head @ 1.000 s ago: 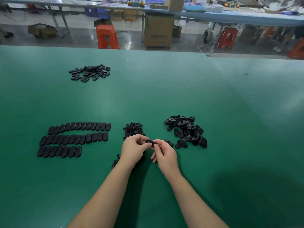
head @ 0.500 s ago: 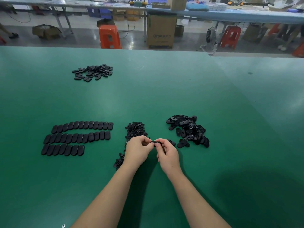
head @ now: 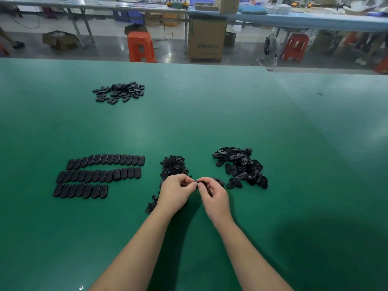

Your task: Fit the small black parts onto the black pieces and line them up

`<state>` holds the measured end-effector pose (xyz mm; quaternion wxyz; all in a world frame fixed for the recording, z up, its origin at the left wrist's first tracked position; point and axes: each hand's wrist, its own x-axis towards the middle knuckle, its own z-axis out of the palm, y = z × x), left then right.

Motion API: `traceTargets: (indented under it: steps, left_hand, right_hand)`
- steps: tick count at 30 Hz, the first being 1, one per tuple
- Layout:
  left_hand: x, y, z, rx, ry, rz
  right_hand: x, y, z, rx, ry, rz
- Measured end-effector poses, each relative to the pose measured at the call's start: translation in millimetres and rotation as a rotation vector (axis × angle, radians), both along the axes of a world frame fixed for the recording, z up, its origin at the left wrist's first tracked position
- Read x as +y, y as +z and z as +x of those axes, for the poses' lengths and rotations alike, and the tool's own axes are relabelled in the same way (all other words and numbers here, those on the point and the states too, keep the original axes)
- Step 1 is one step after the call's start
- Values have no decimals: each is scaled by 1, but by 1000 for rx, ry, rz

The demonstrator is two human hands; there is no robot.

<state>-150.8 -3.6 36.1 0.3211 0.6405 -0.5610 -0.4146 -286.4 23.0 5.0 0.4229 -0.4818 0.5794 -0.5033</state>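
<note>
Left hand (head: pixel 175 193): fingers curled, thumb + forefinger tips pinching the left end of 1 black piece (head: pixel 201 183), just above the table.
Right hand (head: pixel 214 197): fingers curled too, thumb + forefinger on the right end of the same piece; the other fingers tucked under the palm.
Held piece: only a thin dark sliver shows betw. the 2 sets of fingertips; can't tell whether a small part is already seated in it.
Small-parts heap (head: pixel 173 165): loose mound of tiny black bits just beyond the left hand, partly hidden by the knuckles; a trail of the same bits (head: pixel 152 204) runs down beside the left wrist.
Unfitted pieces pile (head: pixel 241 166): jumbled oval black pieces w/ holes showing, to the right of the hands, near but apart; 1 or 2 strays (head: pixel 233 184) lie just beside the right hand.
Lined-up rows (head: pixel 98 175): 3 rows of oval pieces lying side by side, left of the hands, well apart from them. Top row 12, middle row about 12, bottom row 8 and shorter at the right end.
Far pile (head: pixel 119 92): another loose scatter of black ovals, far left side of the table.
Table (head: pixel 210 114): green mat surface, both forearms reaching in from the near edge.
Background: orange stool (head: pixel 140 47), cardboard box (head: pixel 206 39) and long benches beyond the table; detail there blurred.
</note>
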Motion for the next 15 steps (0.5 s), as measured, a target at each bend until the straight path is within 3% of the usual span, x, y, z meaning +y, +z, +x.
traceTargets:
  steps: [15]
  left_hand:
    - [1, 3, -3, -47, 6, -13]
  right_hand:
    - [1, -1, 1, 96, 55, 26]
